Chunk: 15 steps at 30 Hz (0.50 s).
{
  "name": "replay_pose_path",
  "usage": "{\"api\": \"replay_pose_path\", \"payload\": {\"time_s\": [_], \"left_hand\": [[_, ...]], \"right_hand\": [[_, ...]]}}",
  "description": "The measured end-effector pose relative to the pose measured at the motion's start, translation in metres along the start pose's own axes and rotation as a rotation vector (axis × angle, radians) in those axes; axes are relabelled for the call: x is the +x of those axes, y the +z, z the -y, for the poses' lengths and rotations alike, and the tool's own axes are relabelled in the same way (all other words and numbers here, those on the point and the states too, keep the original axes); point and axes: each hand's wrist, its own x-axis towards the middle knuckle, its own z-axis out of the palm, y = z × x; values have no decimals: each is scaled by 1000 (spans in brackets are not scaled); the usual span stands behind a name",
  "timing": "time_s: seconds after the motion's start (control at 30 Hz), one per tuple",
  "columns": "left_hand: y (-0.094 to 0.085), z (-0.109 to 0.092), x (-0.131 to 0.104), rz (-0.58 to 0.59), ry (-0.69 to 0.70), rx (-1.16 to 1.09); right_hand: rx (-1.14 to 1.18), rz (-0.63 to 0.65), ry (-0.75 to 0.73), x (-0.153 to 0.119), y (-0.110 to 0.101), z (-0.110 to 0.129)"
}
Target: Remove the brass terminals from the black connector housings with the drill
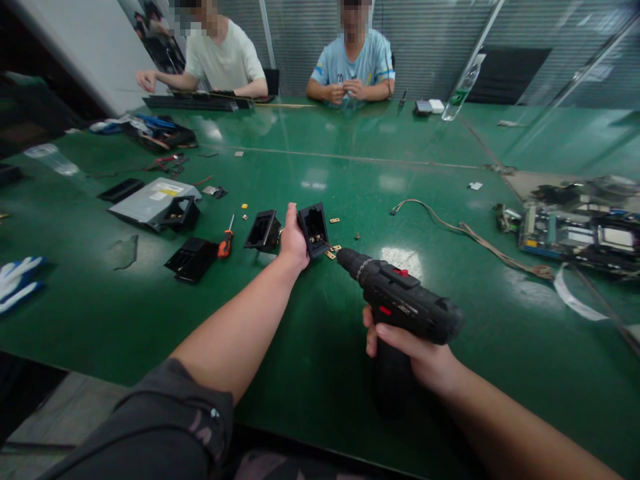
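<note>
My left hand (pixel 295 241) is closed around a black plastic box (pixel 315 231), tilted so its open side faces right and toward me; small brass parts show inside. In my right hand (pixel 417 350) is a black cordless drill (pixel 400 293), its fingers wrapped around the handle and its chuck pointing at the box. Small brass plates (pixel 331 253) lie just under the drill's tip, and another brass plate (pixel 335 220) lies behind. A second black box (pixel 263 231) stands left of my left hand. Whether the bit touches anything I cannot tell.
To the left lie an orange screwdriver (pixel 226 243), a black plastic part (pixel 191 259), a silver metal case (pixel 153 202) and a glove (pixel 20 280). On the right are a cable (pixel 450 227) and circuit boards (pixel 580 230). Two people sit across the green table (pixel 300 373), near a bottle (pixel 463 90).
</note>
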Motion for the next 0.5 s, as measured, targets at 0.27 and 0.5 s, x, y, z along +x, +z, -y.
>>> {"api": "replay_pose_path", "payload": {"time_s": [0.27, 0.5], "left_hand": [[3, -1, -3, -9, 10, -5], [1, 1, -1, -20, 3, 2]], "right_hand": [[2, -2, 5, 0, 0, 0], [7, 1, 14, 0, -1, -1]]}}
